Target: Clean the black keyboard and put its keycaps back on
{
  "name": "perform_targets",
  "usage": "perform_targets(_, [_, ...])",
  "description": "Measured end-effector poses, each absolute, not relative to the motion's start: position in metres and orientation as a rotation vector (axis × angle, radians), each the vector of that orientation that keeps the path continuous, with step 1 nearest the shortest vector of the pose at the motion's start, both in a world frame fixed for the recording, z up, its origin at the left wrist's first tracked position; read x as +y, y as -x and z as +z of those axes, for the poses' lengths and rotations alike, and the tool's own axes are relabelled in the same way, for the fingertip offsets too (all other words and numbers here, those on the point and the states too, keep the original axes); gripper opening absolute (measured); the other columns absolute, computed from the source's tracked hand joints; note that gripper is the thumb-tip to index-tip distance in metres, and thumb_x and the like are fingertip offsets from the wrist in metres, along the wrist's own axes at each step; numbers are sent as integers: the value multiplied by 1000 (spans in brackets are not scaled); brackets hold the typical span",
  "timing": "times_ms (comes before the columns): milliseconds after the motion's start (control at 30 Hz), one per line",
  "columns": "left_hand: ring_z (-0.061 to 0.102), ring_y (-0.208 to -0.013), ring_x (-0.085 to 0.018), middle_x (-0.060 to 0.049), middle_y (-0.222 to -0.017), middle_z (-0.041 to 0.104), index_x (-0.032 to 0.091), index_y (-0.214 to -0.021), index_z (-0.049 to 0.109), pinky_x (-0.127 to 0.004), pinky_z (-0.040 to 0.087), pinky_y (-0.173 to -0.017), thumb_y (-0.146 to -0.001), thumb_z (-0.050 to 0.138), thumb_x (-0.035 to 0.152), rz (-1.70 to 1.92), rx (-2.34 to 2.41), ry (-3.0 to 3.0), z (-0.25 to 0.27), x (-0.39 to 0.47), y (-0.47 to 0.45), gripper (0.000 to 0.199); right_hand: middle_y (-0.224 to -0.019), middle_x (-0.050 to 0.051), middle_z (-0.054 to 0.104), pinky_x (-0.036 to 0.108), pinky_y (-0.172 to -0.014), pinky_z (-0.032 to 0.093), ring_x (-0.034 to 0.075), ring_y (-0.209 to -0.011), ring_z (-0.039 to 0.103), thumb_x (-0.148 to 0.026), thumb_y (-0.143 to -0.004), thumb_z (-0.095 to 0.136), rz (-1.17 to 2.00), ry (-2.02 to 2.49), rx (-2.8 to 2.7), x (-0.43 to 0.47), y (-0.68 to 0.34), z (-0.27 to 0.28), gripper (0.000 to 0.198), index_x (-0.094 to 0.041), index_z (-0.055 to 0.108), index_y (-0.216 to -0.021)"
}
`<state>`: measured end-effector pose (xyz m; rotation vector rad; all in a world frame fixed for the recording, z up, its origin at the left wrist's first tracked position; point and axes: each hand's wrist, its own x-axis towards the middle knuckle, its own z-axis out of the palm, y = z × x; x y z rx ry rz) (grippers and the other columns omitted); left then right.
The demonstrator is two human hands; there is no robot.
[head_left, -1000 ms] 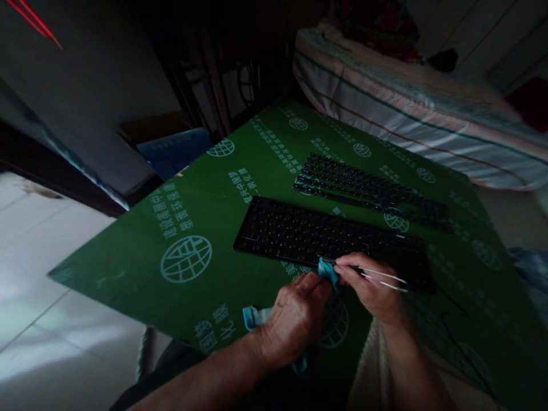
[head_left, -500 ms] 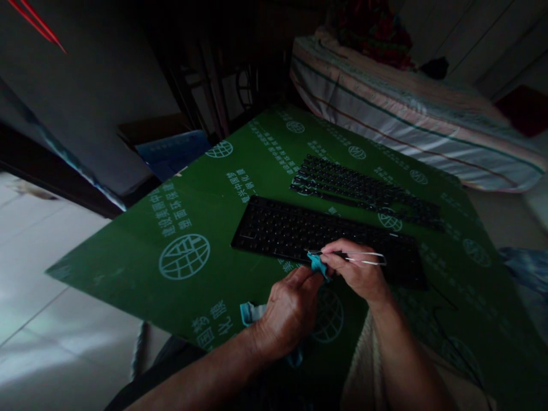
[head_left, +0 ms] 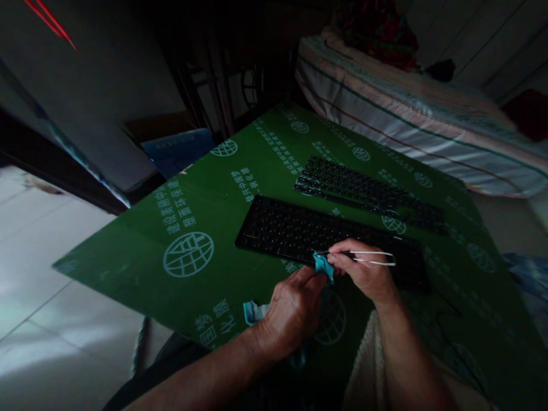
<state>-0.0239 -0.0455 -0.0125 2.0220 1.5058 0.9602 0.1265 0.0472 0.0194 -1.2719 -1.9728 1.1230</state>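
Note:
My left hand [head_left: 295,308] is closed on a teal cloth [head_left: 323,267], a bunched end of which sticks up past the fingertips. Another pale and teal part of the cloth hangs out by the wrist. In my right hand [head_left: 363,271] is a pair of metal tweezers [head_left: 372,253], its looped end to the right and its tips over the cloth. Those fingertips are against the cloth too. Just beyond both hands lies a black keyboard base [head_left: 282,228], its keycaps off. The right hand covers part of its near edge.
Rows of loose black keycaps [head_left: 355,185] lie beyond the keyboard on the green printed board [head_left: 107,260]. A black cable [head_left: 449,337] trails down the right side. Past the board's far right edge stands a bed [head_left: 385,108]; a blue box [head_left: 177,151] is at the left.
The whole view has shifted slightly, so everything sits a little further right. Both hands keep nearly the same hold on the cloth and the tweezers.

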Motion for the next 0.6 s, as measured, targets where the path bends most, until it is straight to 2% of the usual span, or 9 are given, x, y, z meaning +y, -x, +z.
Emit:
perform_targets(233, [60, -73, -15, -5, -85, 60, 15, -91, 58, -25, 53, -65, -85, 37, 7, 932, 1539, -1986, -14, -48, 25, 23, -53, -2, 64, 23, -51, 51, 13, -50, 61, -30, -76, 66, 1173, 1290, -1868, 46, -137, 23, 12, -18, 68, -78])
perform_targets(467, [60, -73, -13, -5, -87, 60, 15, -98, 58, -24, 53, -68, -86, 37, 7, 953, 1551, -1981, -19, -48, 25, 26, -59, -1, 67, 22, -50, 49, 12, -50, 61, -30, -77, 67, 1204, 1248, -1852, 45, -147, 25, 12, -18, 67, -79])
perform_targets(600, [60, -68, -14, -4, -84, 61, 15, -105, 57, -25, 53, -64, -85, 40, 9, 879, 1646, -1984, -19, -47, 23, 27, -61, 0, 67, 22, -48, 48, 12, -49, 60, -29, -78, 66, 1273, 1226, -1867, 45, -145, 23, 11, -18, 67, -78])
